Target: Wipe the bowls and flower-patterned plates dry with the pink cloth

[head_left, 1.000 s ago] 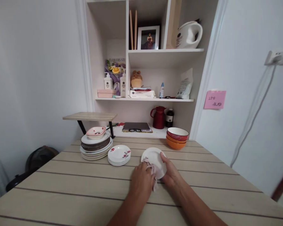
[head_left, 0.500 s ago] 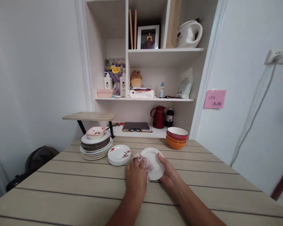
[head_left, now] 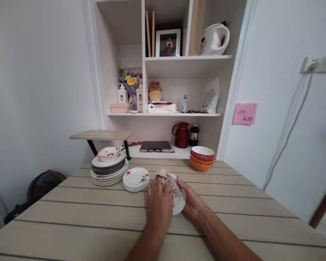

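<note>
A small white plate (head_left: pixel 180 203) is tilted above the table, its right edge gripped by my right hand (head_left: pixel 192 201). Against the plate's left part, my left hand (head_left: pixel 160 199) presses a crumpled pale pink cloth (head_left: pixel 167 177), which hides much of the plate. Just left of that hand sits a short stack of small white plates (head_left: pixel 136 177) with red flowers on the top one. Farther left stands a taller stack of plates (head_left: pixel 108 172), with square pink-rimmed bowls (head_left: pixel 108 154) on top.
Orange and red bowls (head_left: pixel 202 159) are stacked at the back right of the slatted table (head_left: pixel 97 214). A small raised wooden shelf (head_left: pixel 101 135) stands at the back left. Behind, a white shelf unit holds a red jug (head_left: pixel 182 136) and glasses (head_left: pixel 154 149).
My left hand and the cloth have moved over more of the plate, covering its upper left. The plate has tilted and shifted slightly down and left. The view has shifted slightly.
</note>
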A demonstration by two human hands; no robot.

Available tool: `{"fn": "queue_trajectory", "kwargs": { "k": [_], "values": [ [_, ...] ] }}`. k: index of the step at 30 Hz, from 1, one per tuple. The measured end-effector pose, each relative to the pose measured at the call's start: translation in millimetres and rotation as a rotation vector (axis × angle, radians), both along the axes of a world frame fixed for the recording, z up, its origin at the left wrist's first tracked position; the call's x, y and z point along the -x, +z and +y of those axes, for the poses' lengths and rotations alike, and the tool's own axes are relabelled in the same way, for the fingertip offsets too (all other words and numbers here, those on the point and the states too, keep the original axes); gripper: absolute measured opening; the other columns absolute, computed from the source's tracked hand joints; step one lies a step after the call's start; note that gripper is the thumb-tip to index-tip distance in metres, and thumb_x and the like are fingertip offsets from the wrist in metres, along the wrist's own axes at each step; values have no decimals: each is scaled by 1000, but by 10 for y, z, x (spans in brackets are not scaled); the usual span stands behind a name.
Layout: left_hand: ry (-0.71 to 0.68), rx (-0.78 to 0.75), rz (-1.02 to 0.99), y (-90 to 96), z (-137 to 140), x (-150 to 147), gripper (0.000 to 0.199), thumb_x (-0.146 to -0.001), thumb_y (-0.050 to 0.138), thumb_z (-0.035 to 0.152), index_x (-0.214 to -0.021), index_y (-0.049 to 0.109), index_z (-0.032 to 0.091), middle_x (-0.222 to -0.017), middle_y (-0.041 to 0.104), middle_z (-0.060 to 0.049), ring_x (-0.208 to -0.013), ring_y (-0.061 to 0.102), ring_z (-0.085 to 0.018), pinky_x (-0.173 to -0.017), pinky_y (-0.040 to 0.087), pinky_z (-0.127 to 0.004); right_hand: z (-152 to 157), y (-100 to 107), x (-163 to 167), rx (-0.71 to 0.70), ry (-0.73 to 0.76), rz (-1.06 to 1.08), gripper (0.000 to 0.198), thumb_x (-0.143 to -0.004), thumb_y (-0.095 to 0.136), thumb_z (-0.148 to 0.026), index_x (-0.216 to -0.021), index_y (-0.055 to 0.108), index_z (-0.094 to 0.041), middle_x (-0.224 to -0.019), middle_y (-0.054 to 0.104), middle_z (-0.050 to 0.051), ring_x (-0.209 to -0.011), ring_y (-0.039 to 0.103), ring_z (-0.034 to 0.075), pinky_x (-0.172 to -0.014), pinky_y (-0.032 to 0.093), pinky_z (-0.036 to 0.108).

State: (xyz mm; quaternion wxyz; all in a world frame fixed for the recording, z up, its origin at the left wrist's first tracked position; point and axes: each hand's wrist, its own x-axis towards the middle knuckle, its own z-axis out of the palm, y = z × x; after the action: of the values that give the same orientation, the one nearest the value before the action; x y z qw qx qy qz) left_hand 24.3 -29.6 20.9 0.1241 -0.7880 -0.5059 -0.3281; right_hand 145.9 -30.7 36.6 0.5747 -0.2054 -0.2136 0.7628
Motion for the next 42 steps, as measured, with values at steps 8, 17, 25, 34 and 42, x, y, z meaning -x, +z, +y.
{"fn": "queue_trajectory", "kwargs": {
  "k": [8,17,25,34,42],
  "values": [
    [-191,111,60,-25,-43,33,31,-92,52,23,-121,63,23,-134,58,-9,-113,59,-25,-100,46,-41,97,-130,-97,-20,-225,-149,25,-81,72,-30,-102,66,-18,-80,77,6,-68,72,22,-64,55,32],
    [-244,127,61,-58,-44,4,35,-93,53,28,-127,61,28,-133,61,-6,-111,60,-24,-99,46,-40,104,-114,-149,38,-283,-308,24,-76,76,-31,-93,64,-19,-74,76,4,-61,70,20,-61,55,31],
    [169,232,21,-17,130,164,39,-95,51,24,-132,58,17,-134,60,-15,-116,60,-28,-90,52,-39,50,-125,-6,66,-357,-449,30,-70,79,-26,-96,65,-18,-71,75,3,-60,67,19,-55,51,28],
    [-7,271,33,-67,35,39,44,-95,50,26,-139,52,21,-140,56,-13,-122,57,-28,-98,50,-38,17,-7,-101,123,-358,-455,27,-73,75,-36,-90,59,-23,-63,70,-2,-54,63,19,-57,50,31],
    [134,299,-63,-22,145,161,50,-95,50,26,-143,46,17,-148,45,-17,-128,53,-28,-102,45,-38,32,-76,-31,41,-312,-518,23,-72,77,-36,-79,63,-19,-62,68,0,-53,60,16,-53,45,27]
  ]
}}
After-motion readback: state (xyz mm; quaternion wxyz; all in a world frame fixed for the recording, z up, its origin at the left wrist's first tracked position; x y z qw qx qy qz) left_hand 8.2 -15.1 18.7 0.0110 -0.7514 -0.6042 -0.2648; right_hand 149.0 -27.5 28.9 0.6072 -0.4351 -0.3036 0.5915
